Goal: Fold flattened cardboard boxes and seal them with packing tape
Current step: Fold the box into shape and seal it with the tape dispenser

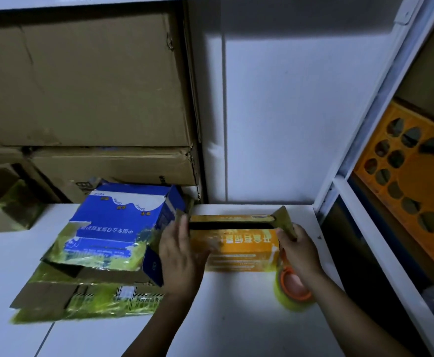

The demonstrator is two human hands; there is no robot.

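Folding orange box (244, 249): left hand (179, 253) fingers flat, right hand (299, 252) apparently pinching end flap (285, 222); tape roll (294, 289) needed next.

Small box (236, 243) sits on the surface (236, 318), tape roll (292, 292) right of it, flattened boxes (99, 258) stacked left.

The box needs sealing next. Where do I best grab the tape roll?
Pinch the near rim of the tape roll from above, thumb inside its orange core: it lies flat, hole up, with the orange box close on its far side.
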